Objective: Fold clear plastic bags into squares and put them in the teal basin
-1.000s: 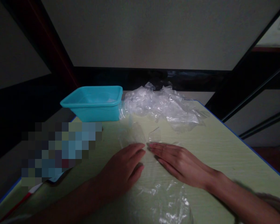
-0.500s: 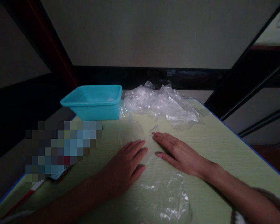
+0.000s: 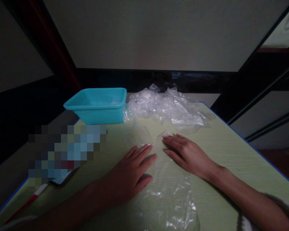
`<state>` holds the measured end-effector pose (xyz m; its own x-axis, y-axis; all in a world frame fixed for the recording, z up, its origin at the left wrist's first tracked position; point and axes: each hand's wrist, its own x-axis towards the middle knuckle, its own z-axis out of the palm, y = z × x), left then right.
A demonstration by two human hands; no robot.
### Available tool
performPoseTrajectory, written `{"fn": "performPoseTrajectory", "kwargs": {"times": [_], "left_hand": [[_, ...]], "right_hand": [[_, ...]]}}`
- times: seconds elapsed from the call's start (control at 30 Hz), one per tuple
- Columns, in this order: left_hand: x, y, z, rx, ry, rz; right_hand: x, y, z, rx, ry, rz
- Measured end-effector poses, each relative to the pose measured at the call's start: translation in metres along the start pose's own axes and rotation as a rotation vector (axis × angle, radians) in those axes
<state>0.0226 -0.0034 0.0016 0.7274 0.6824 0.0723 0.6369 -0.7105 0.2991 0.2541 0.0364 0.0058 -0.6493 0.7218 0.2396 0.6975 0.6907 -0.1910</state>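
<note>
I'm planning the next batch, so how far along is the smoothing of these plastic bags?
Early, by the look of it. Done: nothing clearly; the turquoise tub shows a pale glint inside, too dim to identify. In hand: the left hand and right hand lie flat on one clear bag on the table, its near end wrinkled. Left: the crumpled heap of clear plastic behind.

A turquoise tub (image 3: 96, 110) stood far back on the green table (image 3: 231, 154), a heap of crumpled clear plastic (image 3: 166, 107) just beside it; a red-and-white stick (image 3: 26, 202) lay near the left edge
</note>
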Motion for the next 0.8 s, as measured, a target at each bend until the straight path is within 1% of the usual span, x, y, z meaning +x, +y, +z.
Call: {"fn": "performPoseTrajectory", "kwargs": {"times": [0.1, 0.27, 0.4, 0.63, 0.8], "left_hand": [[-0.0011, 0.0002, -0.001, -0.002, -0.037, 0.007], [-0.0016, 0.0011, -0.002, -0.014, -0.05, 0.048], [-0.0012, 0.0037, -0.0024, -0.011, -0.064, 0.103], [-0.0019, 0.008, -0.0049, -0.029, -0.093, 0.093], [-0.0015, 0.0072, -0.0055, -0.045, -0.08, 0.1]], "right_hand": [[0.0001, -0.0015, -0.0009, 0.041, 0.005, -0.025], [-0.0008, -0.0047, -0.0018, 0.105, -0.028, -0.088], [-0.0011, -0.0035, 0.0003, 0.065, -0.08, -0.078], [-0.0026, -0.0013, 0.0005, 0.011, -0.145, -0.031], [-0.0041, -0.0005, 0.0016, 0.025, -0.138, -0.022]]}}
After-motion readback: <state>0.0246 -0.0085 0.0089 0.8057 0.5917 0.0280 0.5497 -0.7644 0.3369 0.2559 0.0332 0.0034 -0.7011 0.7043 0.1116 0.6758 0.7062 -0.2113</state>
